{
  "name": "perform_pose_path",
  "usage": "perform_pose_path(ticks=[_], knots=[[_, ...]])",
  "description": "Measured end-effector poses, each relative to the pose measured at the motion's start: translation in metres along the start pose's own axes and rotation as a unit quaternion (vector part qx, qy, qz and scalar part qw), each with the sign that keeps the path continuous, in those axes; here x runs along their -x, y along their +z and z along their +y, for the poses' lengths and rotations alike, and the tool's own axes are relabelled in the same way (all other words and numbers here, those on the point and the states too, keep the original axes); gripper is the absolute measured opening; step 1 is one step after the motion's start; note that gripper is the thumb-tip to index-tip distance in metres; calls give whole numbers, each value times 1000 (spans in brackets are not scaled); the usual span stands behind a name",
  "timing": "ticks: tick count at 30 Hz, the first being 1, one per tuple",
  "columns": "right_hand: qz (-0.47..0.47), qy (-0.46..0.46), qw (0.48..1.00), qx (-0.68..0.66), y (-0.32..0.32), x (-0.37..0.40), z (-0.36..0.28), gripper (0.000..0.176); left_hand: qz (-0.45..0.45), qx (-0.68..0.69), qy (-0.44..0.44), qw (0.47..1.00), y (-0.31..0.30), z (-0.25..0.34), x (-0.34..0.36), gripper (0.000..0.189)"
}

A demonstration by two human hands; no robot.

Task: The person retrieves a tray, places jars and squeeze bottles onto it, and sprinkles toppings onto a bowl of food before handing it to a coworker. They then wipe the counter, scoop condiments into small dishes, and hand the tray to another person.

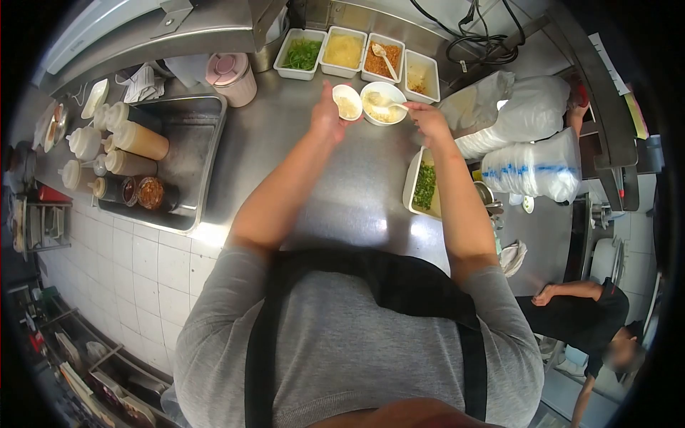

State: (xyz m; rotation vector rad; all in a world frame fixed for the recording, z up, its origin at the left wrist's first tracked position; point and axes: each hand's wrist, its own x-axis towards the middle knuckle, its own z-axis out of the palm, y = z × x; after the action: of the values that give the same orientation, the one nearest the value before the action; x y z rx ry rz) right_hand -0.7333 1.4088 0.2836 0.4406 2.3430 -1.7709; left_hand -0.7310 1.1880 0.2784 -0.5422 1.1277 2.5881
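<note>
Curled around the near side of a small round white bowl [357, 93], the left hand [327, 118] holds it tipped slightly toward a larger round white bowl [392, 88]. The right hand [430, 121] is pinched shut on the handle of a pale spoon [392, 105], whose scoop end sits in the pale, mushy food inside that larger bowl. Both bowls are at the far side of the brushed stainless-steel counter [342, 192], touching or nearly touching each other; I cannot tell which.

To the left, a sunken steel tray [196, 153] holds several plastic squeeze bottles [139, 139] and a dark jar of red sauce. On the right lie 2 clear plastic bags of stacked white containers [531, 167]. Behind the bowls stands a row of 4 white rectangular tubs [307, 73]: chopped greens, pale yellow shreds, an orange-brown crumble with its own spoon, and 1 nearly empty. Another white tub of greens [412, 187] lies just beside the right forearm. A pink-lidded round canister [232, 75] stands near the tray's far corner. A second person in a black top [585, 314] bends over at the lower right, well apart.

Judging by the pose, the step in hand is portioning: food is being spooned between the larger bowl and the small one, which already holds a little. The next move calls for keeping the small bowl close to the larger rim and the loaded spoon level, so that nothing drops on the counter between them.
</note>
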Motion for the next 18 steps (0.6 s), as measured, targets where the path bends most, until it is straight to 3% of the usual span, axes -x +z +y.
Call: perform_pose_path(ticks=[2, 5, 6, 8, 9, 12, 15, 18], knots=[[-6, -11, 999, -41, -6, 8, -7, 19, -18, 9, 13, 1000, 3, 6, 1, 58], [57, -141, 988, -39, 7, 54, -43, 18, -61, 44, 14, 997, 11, 11, 8, 62], [94, -252, 961, 59, 13, 59, -43, 18, -80, 67, 2, 995, 15, 10, 9, 63], [161, -453, 841, 249, 25, 69, -44, 19, -103, 108, -24, 988, 20, 6, 12, 65], [174, -503, 797, 288, 30, 77, -52, 21, -107, 128, -37, 985, 22, 4, 13, 66], [199, -518, 785, 276, 31, 89, -63, 22, -124, 177, -61, 974, 20, 0, 12, 65], [124, -549, 773, 293, 32, 91, -61, 25, -127, 200, -68, 969, 17, -5, 11, 65], [168, -551, 773, 267, 29, 98, -65, 28, -128, 216, -70, 965, 17, -6, 11, 65]])
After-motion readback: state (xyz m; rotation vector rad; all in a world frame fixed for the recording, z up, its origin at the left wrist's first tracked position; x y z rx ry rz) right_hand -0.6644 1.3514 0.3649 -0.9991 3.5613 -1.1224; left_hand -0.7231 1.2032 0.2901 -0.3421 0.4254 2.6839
